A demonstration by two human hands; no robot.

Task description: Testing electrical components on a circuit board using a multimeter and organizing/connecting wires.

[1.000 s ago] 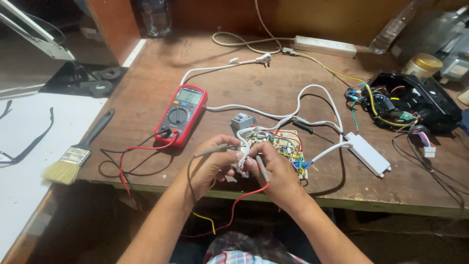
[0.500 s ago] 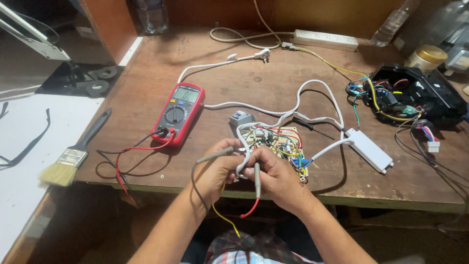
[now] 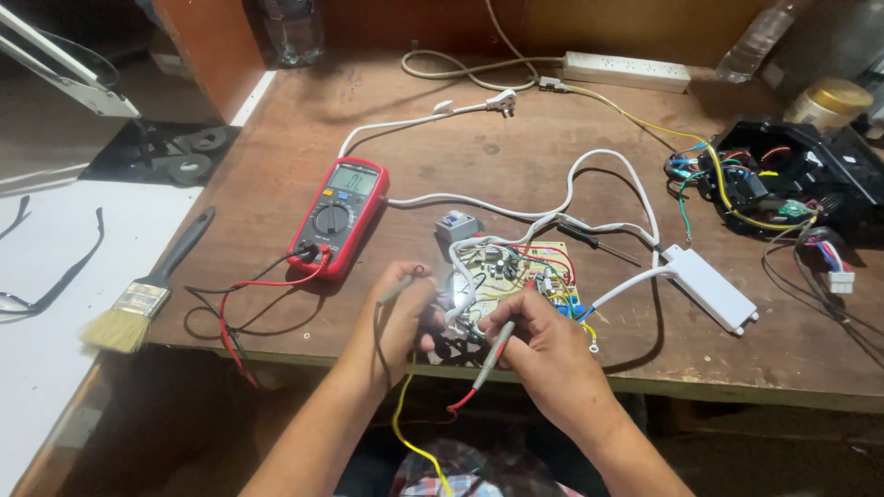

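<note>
Right hand (image 3: 543,345) w/ probe (image 3: 493,354) on circuit board (image 3: 516,271).

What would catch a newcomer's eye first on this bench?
The red multimeter at centre-left, display lit, its red and black leads trailing off the wooden table. At the front edge, the left hand and right hand each hold a grey probe against the wired circuit board.

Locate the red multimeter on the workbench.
In the head view the multimeter lies left of centre on the workbench, between the paintbrush to its left and the circuit board to its right.
</note>
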